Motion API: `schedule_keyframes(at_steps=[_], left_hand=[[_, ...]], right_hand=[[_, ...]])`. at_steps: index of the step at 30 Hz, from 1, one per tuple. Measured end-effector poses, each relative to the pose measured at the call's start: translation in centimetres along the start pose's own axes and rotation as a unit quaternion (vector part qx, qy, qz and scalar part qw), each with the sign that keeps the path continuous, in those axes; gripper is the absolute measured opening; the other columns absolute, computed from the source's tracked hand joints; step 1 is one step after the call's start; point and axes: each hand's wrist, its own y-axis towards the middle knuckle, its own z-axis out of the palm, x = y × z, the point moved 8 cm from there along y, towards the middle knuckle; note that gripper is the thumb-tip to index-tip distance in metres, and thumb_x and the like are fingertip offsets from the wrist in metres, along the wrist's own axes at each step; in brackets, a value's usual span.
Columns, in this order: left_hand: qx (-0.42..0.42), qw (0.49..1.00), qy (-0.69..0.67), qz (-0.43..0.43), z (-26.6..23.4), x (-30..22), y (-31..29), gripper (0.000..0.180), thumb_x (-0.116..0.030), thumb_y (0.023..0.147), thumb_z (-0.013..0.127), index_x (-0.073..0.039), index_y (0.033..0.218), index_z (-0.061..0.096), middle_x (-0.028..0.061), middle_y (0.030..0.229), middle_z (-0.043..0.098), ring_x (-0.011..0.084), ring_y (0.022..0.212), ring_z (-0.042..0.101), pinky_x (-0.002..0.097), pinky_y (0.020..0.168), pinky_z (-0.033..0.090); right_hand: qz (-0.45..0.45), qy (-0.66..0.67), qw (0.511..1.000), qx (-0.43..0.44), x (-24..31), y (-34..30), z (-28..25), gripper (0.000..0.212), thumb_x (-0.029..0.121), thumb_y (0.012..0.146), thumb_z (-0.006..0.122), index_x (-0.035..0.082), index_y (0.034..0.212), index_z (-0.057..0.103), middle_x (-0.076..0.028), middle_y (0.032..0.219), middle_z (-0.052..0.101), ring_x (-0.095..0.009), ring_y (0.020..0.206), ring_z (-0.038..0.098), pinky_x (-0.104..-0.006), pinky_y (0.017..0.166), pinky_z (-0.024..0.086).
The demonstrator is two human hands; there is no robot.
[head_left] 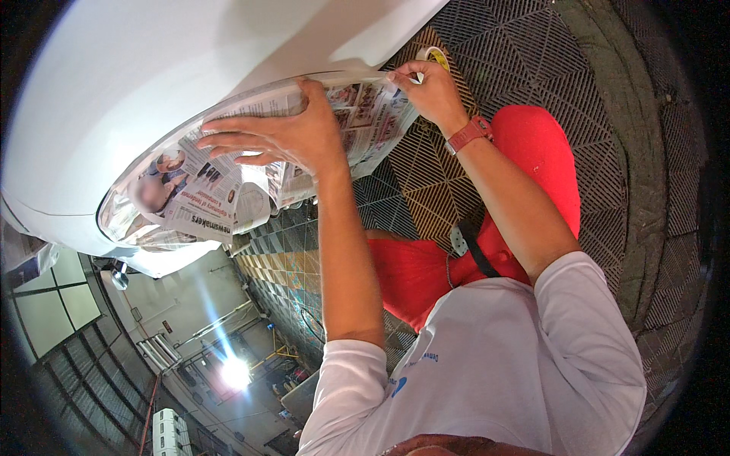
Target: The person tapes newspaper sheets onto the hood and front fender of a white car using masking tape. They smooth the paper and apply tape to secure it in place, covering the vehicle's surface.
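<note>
Newspaper sheets (199,194) cover the wheel arch opening of a white car body (182,61). My left hand (285,133) lies over the newspaper with its fingers spread, the thumb against the upper edge near the arch rim. At the right end of that edge, my right hand (430,91) is closed in a pinch on a pale strip of masking tape along the paper's edge. A tape roll (435,56) with a yellow inner ring shows just beyond my right knuckles; whether the hand supports it cannot be told.
I squat on dark and tan ribbed floor tiles (517,53), my red trouser legs (536,159) close to the right forearm. A dark fabric-like strip (639,182) curves along the right. A bright lamp (235,373) shines at lower left, near a white vehicle (170,433).
</note>
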Motion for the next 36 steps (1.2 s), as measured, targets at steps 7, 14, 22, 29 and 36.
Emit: schedule_keyframes(at_steps=[7,14,22,29,36], left_hand=[[0.01,1.0,0.01,0.013,1.4,-0.1,-1.2,0.146,-0.053,0.073,0.085,0.004,0.163,-0.016,0.0333,0.169,-0.016,0.0536,0.157,-0.012,0.0757,0.119,0.005],[-0.04,0.936,0.003,0.349,-3.1,-1.5,-4.5,0.061,-0.049,0.092,0.072,-0.018,0.144,0.063,0.01,0.158,0.048,0.0351,0.153,0.032,0.0626,0.124,0.012],[0.116,0.826,0.179,0.522,-1.7,-1.1,-2.0,0.06,-0.049,0.1,0.061,-0.022,0.154,0.054,-0.0007,0.15,0.056,0.0207,0.145,0.043,0.0488,0.125,0.013],[0.14,0.788,0.213,0.561,0.1,-2.2,-3.2,0.065,-0.052,0.102,0.059,-0.023,0.159,0.048,-0.0023,0.153,0.053,0.0207,0.146,0.044,0.0486,0.126,0.016],[0.134,0.774,0.227,0.576,1.1,-2.4,-3.9,0.067,-0.05,0.098,0.062,-0.023,0.158,0.048,-0.0068,0.157,0.047,0.0161,0.147,0.04,0.0467,0.126,0.018]], right_hand=[[-0.01,0.003,1.0,0.007,0.2,-0.2,0.1,0.024,0.03,0.094,0.078,0.007,0.098,0.081,-0.008,0.083,0.077,-0.017,0.074,0.067,-0.0339,0.075,0.053],[-0.024,-0.004,1.0,0.002,-0.4,0.1,0.2,0.025,0.031,0.094,0.077,0.007,0.098,0.081,-0.009,0.085,0.077,-0.019,0.074,0.068,-0.0346,0.075,0.054],[-0.011,0.004,1.0,0.017,0.4,-0.2,-0.1,0.024,0.033,0.093,0.077,0.009,0.097,0.081,-0.011,0.085,0.077,-0.022,0.076,0.07,-0.0369,0.075,0.054],[-0.01,0.008,1.0,0.004,0.2,-0.4,0.2,0.023,0.029,0.094,0.077,0.007,0.097,0.08,-0.008,0.086,0.077,-0.017,0.076,0.068,-0.034,0.076,0.053],[-0.039,0.028,0.999,-0.025,0.1,-0.9,0.1,0.021,0.027,0.094,0.077,0.006,0.097,0.08,-0.008,0.083,0.077,-0.016,0.073,0.067,-0.0327,0.072,0.053]])
